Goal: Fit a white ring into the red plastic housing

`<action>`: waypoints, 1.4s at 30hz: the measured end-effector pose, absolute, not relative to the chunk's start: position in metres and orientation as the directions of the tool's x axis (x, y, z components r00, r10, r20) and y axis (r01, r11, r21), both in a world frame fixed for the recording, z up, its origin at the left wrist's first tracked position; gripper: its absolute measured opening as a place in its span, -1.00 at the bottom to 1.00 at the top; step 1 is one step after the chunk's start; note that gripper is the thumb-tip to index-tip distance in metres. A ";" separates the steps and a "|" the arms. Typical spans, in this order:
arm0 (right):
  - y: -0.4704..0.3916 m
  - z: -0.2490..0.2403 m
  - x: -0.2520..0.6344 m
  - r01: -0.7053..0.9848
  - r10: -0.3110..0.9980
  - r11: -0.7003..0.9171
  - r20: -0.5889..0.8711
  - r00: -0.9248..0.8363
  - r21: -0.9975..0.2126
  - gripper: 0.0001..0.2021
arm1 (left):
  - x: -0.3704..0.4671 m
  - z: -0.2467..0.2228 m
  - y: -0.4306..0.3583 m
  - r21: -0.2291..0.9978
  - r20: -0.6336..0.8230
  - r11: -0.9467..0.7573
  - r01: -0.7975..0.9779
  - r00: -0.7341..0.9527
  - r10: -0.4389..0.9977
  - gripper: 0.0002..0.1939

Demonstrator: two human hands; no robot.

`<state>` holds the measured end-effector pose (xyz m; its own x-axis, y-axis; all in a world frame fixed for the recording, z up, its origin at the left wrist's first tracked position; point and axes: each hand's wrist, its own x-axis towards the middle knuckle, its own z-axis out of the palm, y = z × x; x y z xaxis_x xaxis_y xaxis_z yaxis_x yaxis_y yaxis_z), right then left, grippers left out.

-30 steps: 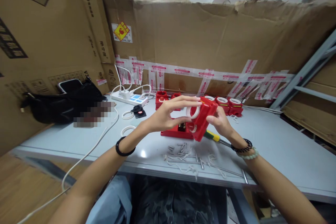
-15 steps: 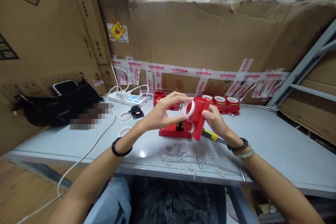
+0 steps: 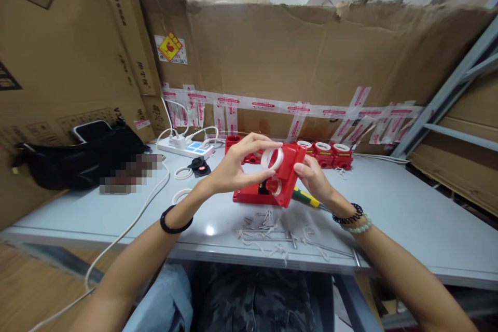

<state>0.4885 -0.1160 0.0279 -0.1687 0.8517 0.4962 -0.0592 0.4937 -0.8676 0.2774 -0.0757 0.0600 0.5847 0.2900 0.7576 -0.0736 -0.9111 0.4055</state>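
My right hand [image 3: 316,177] grips a red rectangular housing cover [image 3: 290,174] by its right edge, holding it tilted above the table. Thumb and fingers of my left hand [image 3: 243,163] close around a white ring [image 3: 271,158] at the cover's upper round opening. Whether the ring is seated or just held against the opening, I cannot tell. Lower on the cover is a round red boss [image 3: 274,187] with a white rim. Beneath and behind the cover lies a red base [image 3: 252,196] with dark and brassy parts, partly hidden.
Several screws and rods [image 3: 268,225] with white string lie at the front. A green-yellow screwdriver [image 3: 306,197] is beside the right hand. Red housings [image 3: 322,154] line the back. A power strip [image 3: 187,146], white rings [image 3: 181,196] and a black bag [image 3: 78,158] occupy the left.
The cover has turned a little, showing more of its face toward me. The white ring shows more clearly between my left fingers. The whole view has shifted slightly.
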 end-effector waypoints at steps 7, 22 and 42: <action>-0.117 0.025 0.491 -0.048 0.837 0.519 0.519 -0.176 -0.853 -0.52 | 0.278 0.061 -0.077 0.481 0.765 -0.871 -0.106 0.536 0.357 -0.52; -0.127 0.036 0.486 0.142 0.784 0.619 0.596 -0.177 -0.772 -0.46 | 0.278 0.063 -0.077 0.423 0.771 -0.904 -0.059 0.548 0.325 -0.49; -0.129 0.036 0.487 0.178 0.757 0.652 0.620 -0.207 -0.737 -0.45 | 0.276 0.063 -0.078 0.433 0.749 -0.899 -0.065 0.581 0.319 -0.50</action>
<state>0.4869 -0.1294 0.0362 -0.2065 0.7573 0.6196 0.1776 0.6517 -0.7374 0.2760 -0.0778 0.0635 0.5814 0.3187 0.7486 -0.0649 -0.8989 0.4332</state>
